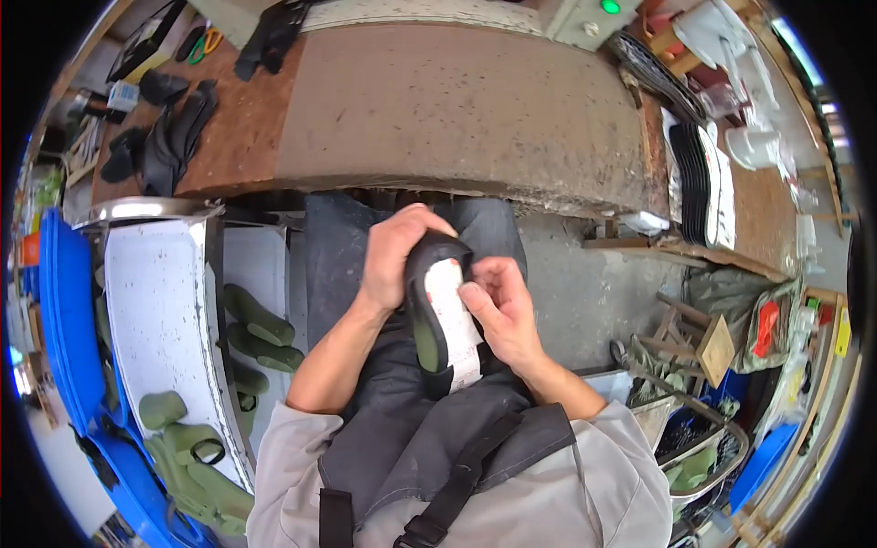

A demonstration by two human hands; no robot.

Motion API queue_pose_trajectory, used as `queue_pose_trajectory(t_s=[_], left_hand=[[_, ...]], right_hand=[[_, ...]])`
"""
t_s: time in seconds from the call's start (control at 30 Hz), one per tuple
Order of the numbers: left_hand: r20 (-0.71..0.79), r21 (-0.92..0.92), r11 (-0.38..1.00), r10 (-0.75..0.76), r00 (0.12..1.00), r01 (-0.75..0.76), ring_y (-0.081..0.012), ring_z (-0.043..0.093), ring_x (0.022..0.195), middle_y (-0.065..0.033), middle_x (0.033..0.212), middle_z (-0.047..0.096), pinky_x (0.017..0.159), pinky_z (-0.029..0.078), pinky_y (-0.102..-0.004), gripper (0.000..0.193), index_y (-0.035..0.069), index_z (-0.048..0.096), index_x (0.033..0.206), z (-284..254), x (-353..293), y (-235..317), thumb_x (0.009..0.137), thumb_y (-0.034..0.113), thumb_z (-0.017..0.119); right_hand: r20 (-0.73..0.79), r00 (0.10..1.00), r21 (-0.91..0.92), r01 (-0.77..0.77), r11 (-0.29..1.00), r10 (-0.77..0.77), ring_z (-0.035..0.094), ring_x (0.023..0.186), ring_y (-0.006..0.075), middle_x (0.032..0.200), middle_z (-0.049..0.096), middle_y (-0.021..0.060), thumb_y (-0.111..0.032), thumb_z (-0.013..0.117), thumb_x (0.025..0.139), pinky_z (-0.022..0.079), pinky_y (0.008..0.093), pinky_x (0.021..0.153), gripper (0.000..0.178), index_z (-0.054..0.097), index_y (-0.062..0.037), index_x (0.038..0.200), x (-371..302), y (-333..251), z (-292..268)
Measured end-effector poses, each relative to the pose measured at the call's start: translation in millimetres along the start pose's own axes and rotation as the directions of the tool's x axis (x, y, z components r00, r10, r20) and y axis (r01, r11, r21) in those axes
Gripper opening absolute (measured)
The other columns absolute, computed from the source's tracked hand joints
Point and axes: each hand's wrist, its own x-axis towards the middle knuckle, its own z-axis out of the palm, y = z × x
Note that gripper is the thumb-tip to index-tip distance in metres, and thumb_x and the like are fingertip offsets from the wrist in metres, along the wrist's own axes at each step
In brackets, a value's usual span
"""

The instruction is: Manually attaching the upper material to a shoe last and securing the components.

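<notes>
A black shoe upper is pulled over a green shoe last, sole side up, above my lap. A white insole with small red marks lies along its bottom. My left hand is wrapped round the far end of the upper from the left. On the right edge, near that same end, my right hand has its fingers curled, with the thumb against the upper's rim. The thumb and fingertips appear to pinch this rim. Part of the upper is hidden behind my left hand.
Ahead stands a worn brown workbench. Black cut pieces lie on its left side, and stacked black-and-white insoles on its right. Green lasts fill a white rack at left. A wooden stool stands at right.
</notes>
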Motion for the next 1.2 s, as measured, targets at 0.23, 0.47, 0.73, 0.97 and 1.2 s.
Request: queue_pose_trajectory(t_s=[0.23,0.47,0.73,0.97,1.2], left_hand=[[-0.093,0.102,0.995,0.000,0.996,0.009,-0.0173,0.053,0.076,-0.0104,0.082,0.059,0.073,0.042,-0.0288,0.040,-0.005,0.061,0.081,31.0,9.2,-5.1,0.094,0.022,0.034],[-0.144,0.280,0.960,0.072,0.987,-0.030,-0.0284,0.057,0.071,-0.0147,0.077,0.060,0.068,0.045,-0.0349,0.030,-0.003,0.059,0.079,34.5,13.2,-10.3,0.092,0.015,0.039],[-0.113,0.226,0.972,0.096,0.989,-0.068,-0.0262,0.056,0.070,-0.0127,0.076,0.059,0.065,0.045,-0.0336,0.026,-0.002,0.060,0.081,29.0,13.0,-18.0,0.092,0.014,0.044],[-0.053,0.272,0.956,0.129,0.990,-0.110,-0.0206,0.052,0.066,-0.0083,0.076,0.054,0.061,0.042,-0.0293,0.013,0.001,0.063,0.089,33.1,1.5,-8.0,0.087,0.013,0.057],[-0.019,0.259,0.947,0.199,0.980,-0.187,-0.0211,0.052,0.067,-0.0099,0.079,0.054,0.063,0.043,-0.0293,0.018,0.001,0.062,0.093,32.9,-2.9,-15.3,0.087,0.017,0.057]], right_hand=[[0.145,0.894,-0.711,0.392,0.583,-0.424,0.056,0.051,0.0174,0.067,0.060,0.0080,-0.013,0.071,0.084,0.045,0.0297,0.048,0.021,0.056,-0.0034,0.073,-22.8,-35.3,6.7],[0.199,0.968,-0.908,0.241,0.343,-0.153,0.054,0.044,0.0265,0.054,0.055,0.0123,-0.031,0.071,0.083,0.043,0.0381,0.044,0.040,0.053,-0.0011,0.064,-14.3,-61.8,28.0],[0.282,0.927,-0.743,0.374,0.555,-0.247,0.047,0.043,0.0302,0.052,0.046,0.0119,-0.016,0.068,0.083,0.036,0.0388,0.041,0.034,0.047,-0.0030,0.059,-0.8,-40.8,9.0],[0.347,0.851,-0.630,0.523,0.574,-0.395,0.043,0.039,0.0231,0.050,0.042,0.0072,-0.007,0.071,0.078,0.031,0.0354,0.038,0.033,0.045,-0.0053,0.058,-13.2,-25.5,-0.2],[0.285,0.860,-0.620,0.502,0.603,-0.423,0.042,0.038,0.0219,0.050,0.042,0.0071,-0.005,0.069,0.079,0.031,0.0346,0.039,0.033,0.044,-0.0050,0.058,-20.8,-21.4,1.7]])
